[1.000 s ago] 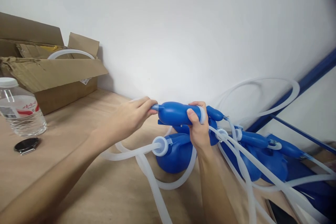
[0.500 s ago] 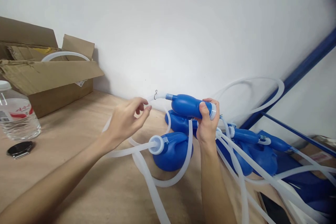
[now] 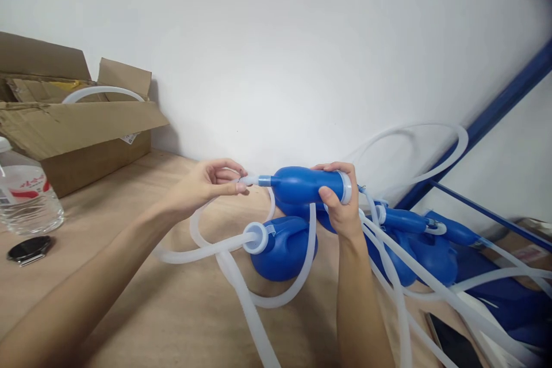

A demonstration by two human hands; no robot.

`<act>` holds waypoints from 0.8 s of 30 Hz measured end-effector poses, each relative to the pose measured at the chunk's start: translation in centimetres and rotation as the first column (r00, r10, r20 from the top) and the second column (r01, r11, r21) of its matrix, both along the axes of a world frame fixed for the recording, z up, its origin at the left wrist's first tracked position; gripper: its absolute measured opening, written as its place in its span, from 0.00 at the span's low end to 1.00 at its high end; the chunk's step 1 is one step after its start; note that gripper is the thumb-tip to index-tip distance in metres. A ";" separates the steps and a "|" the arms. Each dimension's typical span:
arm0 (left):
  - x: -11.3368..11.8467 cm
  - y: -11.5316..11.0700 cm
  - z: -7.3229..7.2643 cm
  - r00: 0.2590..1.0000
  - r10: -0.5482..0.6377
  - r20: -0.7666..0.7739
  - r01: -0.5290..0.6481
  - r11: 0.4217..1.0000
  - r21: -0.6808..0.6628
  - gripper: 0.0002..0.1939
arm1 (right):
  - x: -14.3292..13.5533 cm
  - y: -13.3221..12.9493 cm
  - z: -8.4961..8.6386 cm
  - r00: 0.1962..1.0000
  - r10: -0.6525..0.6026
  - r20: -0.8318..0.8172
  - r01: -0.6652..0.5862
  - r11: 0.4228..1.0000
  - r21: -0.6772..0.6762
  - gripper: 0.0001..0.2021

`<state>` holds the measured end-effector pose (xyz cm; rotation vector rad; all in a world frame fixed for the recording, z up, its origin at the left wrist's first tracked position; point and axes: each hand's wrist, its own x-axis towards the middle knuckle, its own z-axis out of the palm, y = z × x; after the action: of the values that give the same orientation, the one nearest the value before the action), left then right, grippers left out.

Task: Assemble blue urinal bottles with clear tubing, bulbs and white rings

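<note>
My right hand [image 3: 342, 201] grips a blue plastic bottle-shaped piece [image 3: 297, 185] by its wide right end, which has a translucent collar. The piece is held sideways above the table. From its narrow left end, a short neck runs into a translucent white tube [image 3: 253, 180]. My left hand [image 3: 219, 179] pinches this tube between thumb and fingers close to the neck; the wire clip seen earlier is hidden or too small to make out there. Just below stands a blue jug [image 3: 282, 250] with a white cap ring and a tube in its mouth.
More blue jugs [image 3: 399, 259] and looping white tubes [image 3: 431, 276] crowd the right side. A phone [image 3: 452, 342] lies at lower right. On the left are an open cardboard box [image 3: 95, 155], a water bottle [image 3: 30, 195] and a watch [image 3: 29, 248]. A white wall [image 3: 259, 57] rises behind.
My left hand has closed on the tube near the blue piece's neck, at the wire clip's place. The blue piece has turned level and come slightly lower.
</note>
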<state>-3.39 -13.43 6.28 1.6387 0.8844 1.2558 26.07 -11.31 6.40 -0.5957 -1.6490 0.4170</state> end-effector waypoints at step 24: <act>-0.5 0.1 -0.2 0.986 0.060 0.153 -0.043 0.993 -0.109 0.23 | -0.4 -1.2 0.5 0.973 0.033 0.228 -0.070 0.985 0.156 0.19</act>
<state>-3.86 -13.37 6.08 1.4222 0.8851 1.3311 25.69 -12.56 6.94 -0.4919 -1.8976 0.2552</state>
